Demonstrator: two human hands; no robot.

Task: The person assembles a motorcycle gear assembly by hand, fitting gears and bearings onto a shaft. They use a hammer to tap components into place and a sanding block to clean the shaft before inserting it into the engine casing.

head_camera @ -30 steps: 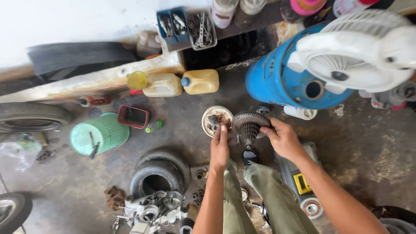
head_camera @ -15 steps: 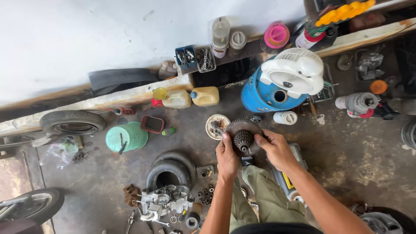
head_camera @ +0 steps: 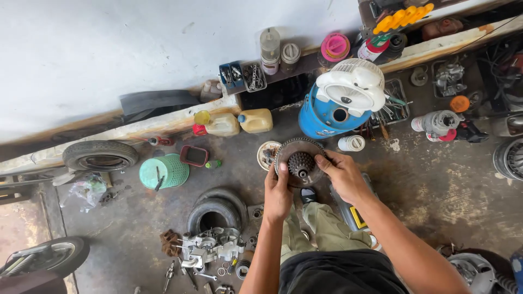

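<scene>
clutch (head_camera: pixel 299 161) off the floor, held up mid-air | left hand (head_camera: pixel 278 193) + right hand (head_camera: pixel 342 173) each closed on its rim | engine parts (head_camera: pixel 210 247) loose on floor | looks mid-job, reassembly pending

Containers and labels I can see on the workshop floor and ledge.

From the middle of my view: two yellowish jugs (head_camera: pixel 239 122) at 11 o'clock, one yellow-capped, one blue-capped; clear jar (head_camera: pixel 269 50) and grey-lidded jar (head_camera: pixel 290 56) at 12 o'clock on the ledge; pink-lidded tub (head_camera: pixel 334 47) and red-and-white spray can (head_camera: pixel 372 48) at 1 o'clock; small white tub (head_camera: pixel 351 143) just right of centre; yellow-and-black label (head_camera: pixel 358 217) at 5 o'clock, beside my right arm.
</scene>
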